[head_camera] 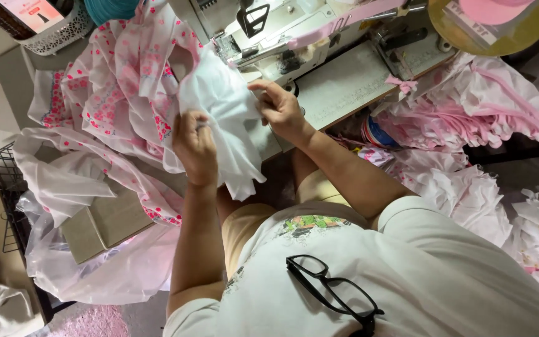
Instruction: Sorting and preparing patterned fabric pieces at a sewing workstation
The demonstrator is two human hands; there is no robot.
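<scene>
- Head view: I take the sewing machine (294, 37) as my landmark; it stands on the pale table (344, 87) ahead of me.
- My left hand (194, 146) is just in front of the machine, a little to its left, closed with its fingers pinched on the white cloth piece (226, 118).
- My right hand (280, 109) is right in front of the machine's needle end, fingers curled shut on the upper edge of the same white cloth piece.
- The white cloth piece hangs between my two hands, just below the machine, its lower end dangling loose above my lap.
- Left of the machine, a pink flowered fabric (120, 81) is heaped and spills off the table edge, touching the white cloth piece at its left side.
- Far left of the machine, a white lattice basket (57, 34) holds a flat printed item; I cannot tell what else is in it.
- Well below and left of the machine, a black wire rack (7, 187) holds clear plastic wrapping and a plain cardboard box (104, 221); the box is shut, so its contents are hidden.
- Right of the machine, a pile of pink and white ruffled pieces (469, 118) lies loose, in no container.
- At the machine's upper right, a round yellowish tray (519, 37) carries a pink thing.
- Nearest to me, far below the machine, black glasses (332, 290) hang on my pale shirt.
</scene>
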